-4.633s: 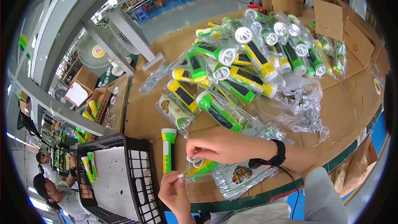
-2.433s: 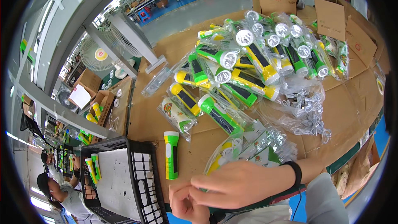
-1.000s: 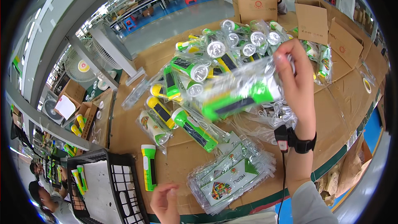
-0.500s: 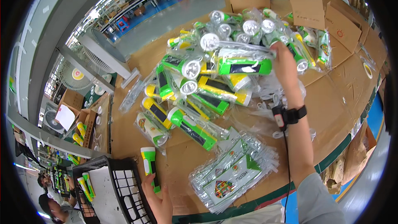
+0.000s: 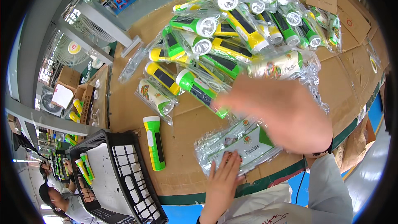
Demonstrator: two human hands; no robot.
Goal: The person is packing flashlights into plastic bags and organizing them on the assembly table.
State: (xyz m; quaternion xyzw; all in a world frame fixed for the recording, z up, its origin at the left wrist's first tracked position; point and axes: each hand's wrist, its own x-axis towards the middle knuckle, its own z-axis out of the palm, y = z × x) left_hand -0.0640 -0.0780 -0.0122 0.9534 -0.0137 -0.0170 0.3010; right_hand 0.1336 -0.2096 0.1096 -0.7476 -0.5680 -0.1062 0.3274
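My left hand (image 5: 224,182) lies with its fingers stretched out on a stack of clear plastic bags (image 5: 253,141) printed green and white. Smeared by motion, my right hand (image 5: 277,112) hangs above the far side of that stack. Its fingertips overlap the lower end of a bagged green flashlight (image 5: 197,89); whether they touch it I cannot tell. Just beyond this hand is a bagged flashlight with a white printed panel (image 5: 275,65). One unbagged green-and-white flashlight (image 5: 154,143) lies left of the bags, apart from both hands.
Bagged green and yellow flashlights (image 5: 226,52) make a big pile across the cardboard-covered table (image 5: 178,186). A black plastic crate (image 5: 130,174) stands at the left edge. Open cardboard boxes (image 5: 352,18) are at the back right, a fan (image 5: 70,49) at the left. Another person (image 5: 62,201) sits lower left.
My right hand has come back from the pile toward the bags, leaving the wrapped flashlight. My left hand has shifted from beside the unbagged flashlight onto the bags. The view has shifted too.
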